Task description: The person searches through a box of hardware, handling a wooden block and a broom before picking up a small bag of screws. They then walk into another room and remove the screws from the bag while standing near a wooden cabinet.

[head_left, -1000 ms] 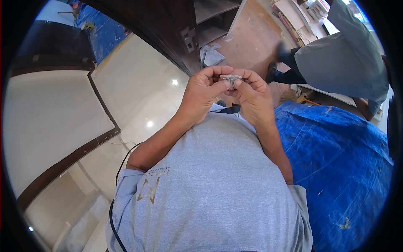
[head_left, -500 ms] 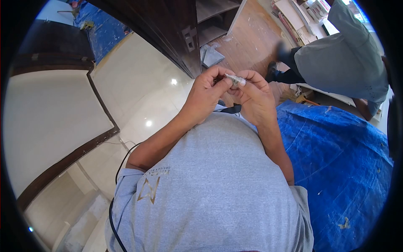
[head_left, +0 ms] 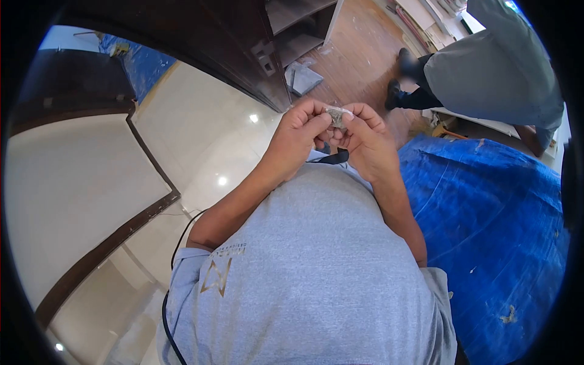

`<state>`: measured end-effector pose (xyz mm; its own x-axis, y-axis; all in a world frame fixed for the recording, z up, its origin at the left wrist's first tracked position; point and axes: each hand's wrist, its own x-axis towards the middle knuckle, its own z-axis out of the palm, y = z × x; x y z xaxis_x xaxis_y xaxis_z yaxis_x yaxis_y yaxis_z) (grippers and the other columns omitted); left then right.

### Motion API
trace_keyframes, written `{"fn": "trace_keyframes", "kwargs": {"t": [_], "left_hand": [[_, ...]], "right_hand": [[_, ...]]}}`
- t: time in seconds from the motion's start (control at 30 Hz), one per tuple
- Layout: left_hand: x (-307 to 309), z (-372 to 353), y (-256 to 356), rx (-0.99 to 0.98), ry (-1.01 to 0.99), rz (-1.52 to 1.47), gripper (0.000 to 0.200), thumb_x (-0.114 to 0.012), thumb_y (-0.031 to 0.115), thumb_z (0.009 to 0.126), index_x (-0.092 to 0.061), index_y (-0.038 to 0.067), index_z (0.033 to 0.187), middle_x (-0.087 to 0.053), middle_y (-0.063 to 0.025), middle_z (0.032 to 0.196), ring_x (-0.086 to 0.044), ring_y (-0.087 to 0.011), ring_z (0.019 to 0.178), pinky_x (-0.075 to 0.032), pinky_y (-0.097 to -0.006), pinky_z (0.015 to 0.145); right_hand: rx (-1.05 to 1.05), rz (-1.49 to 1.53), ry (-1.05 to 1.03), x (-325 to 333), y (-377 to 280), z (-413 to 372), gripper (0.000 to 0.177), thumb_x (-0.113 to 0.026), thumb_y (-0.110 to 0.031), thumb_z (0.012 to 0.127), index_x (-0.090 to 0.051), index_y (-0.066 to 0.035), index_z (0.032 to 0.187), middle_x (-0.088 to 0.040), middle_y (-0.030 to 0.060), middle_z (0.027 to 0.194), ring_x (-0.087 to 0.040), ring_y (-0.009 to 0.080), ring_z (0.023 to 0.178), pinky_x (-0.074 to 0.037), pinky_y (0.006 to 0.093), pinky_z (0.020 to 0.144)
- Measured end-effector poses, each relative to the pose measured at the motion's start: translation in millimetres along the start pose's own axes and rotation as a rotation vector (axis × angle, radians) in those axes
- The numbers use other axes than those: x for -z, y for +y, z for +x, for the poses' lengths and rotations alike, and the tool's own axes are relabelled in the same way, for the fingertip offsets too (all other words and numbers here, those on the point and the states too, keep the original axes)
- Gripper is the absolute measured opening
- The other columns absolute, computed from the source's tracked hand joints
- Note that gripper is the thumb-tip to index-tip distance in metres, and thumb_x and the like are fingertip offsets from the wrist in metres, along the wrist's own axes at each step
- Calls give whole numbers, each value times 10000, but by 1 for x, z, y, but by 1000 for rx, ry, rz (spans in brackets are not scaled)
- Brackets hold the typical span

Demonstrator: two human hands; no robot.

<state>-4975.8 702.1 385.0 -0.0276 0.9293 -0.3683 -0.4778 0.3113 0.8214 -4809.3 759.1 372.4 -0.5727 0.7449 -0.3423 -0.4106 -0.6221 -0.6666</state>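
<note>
A small clear plastic packet (head_left: 336, 115) with greyish-green contents is stretched between my two hands in front of my chest. My left hand (head_left: 302, 129) pinches its left side between thumb and fingers. On the other side, my right hand (head_left: 365, 132) grips the packet the same way, thumb on its face. What is inside the packet is too small to make out.
A dark wooden door (head_left: 231, 48) with a lock plate stands ahead. Blue tarpaulin (head_left: 486, 243) covers the right side. Another person in a grey shirt (head_left: 493, 79) is at the upper right. Grey pieces (head_left: 302, 79) lie on the wood floor.
The packet has turned so that its flat face and contents show more, with its top edge spread between my fingers. My view has shifted slightly.
</note>
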Motion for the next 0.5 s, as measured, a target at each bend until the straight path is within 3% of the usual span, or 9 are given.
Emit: {"fn": "trace_keyframes", "kwargs": {"t": [0.2,0.5], "left_hand": [[8,10,0,136,-103,-202,136,-507,175,1061,-587,71,1027,-609,-13,852,-561,-98,766,-472,-272,744],[19,20,-12,264,-218,-293,168,-503,188,1076,-569,33,1083,-595,-53,891,-588,-145,804,-500,-302,759]], "right_hand": [[-45,38,1,-1,7,-4,104,-636,-119,1019,-619,-20,1046,-679,72,922,-646,134,791,-568,326,735],[35,84,126,-6,21,-14,79,-632,-109,1016,-620,-33,1031,-666,64,893,-635,131,762,-563,313,708]]}}
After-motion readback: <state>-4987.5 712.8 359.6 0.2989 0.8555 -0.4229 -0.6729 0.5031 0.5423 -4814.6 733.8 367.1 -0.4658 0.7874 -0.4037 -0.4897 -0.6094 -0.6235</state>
